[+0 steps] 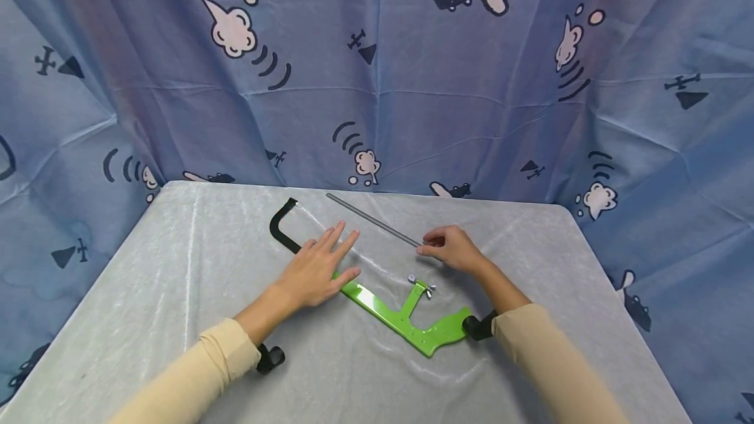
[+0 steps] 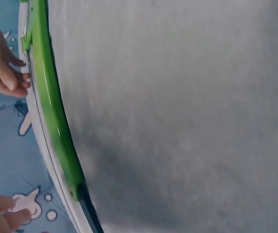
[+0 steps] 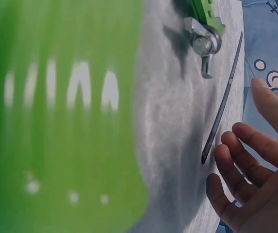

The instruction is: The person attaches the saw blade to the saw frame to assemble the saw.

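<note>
A hacksaw frame (image 1: 379, 306), bright green with a black curved front end (image 1: 279, 228), lies diagonally on the cloth. A metal wing nut (image 1: 430, 291) sits on its short upright. Beyond the frame lies a long, thin grey strip (image 1: 374, 220), roughly parallel to it. My left hand (image 1: 318, 270) is spread over the middle of the frame, hiding part of it; whether it touches is unclear. My right hand (image 1: 452, 247) is at the strip's near end. In the right wrist view its fingers (image 3: 245, 160) are loosely bent, with a gap between them and the strip (image 3: 221, 107).
A pale grey, velvety cloth (image 1: 177, 280) covers the table. Behind it hangs a blue curtain (image 1: 412, 116) printed with planes and clouds. Black wrist mounts (image 1: 271, 359) show below both sleeves; the right one overlaps the green handle's end.
</note>
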A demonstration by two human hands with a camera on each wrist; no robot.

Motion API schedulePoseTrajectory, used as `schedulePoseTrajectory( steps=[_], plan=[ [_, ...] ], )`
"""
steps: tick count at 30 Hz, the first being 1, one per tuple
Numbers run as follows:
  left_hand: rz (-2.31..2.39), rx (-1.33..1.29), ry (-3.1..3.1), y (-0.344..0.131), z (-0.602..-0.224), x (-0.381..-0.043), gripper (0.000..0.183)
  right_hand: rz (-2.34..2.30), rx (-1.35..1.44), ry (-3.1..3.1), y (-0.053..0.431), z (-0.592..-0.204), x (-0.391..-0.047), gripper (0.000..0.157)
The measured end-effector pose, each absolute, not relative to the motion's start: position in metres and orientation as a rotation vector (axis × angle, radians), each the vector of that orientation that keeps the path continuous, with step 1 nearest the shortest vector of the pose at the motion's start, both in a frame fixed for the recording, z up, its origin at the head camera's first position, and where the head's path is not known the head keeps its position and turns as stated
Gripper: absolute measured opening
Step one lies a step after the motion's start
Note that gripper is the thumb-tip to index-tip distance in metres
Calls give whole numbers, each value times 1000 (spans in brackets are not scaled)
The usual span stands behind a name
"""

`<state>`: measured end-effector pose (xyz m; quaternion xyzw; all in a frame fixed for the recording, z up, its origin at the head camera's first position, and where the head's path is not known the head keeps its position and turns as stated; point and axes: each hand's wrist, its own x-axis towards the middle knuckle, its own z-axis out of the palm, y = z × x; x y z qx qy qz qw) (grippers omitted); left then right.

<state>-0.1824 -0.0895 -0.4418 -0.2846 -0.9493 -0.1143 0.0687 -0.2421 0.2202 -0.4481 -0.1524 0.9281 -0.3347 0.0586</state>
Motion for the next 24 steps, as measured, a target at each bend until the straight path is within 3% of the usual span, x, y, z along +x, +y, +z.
schedulePoseTrajectory(
  steps=[24],
  plan=[
    [-512, -1040, -2840, -54, -447, -162, 67, -845, -355, 2867, 206, -449, -246, 19]
  ],
)
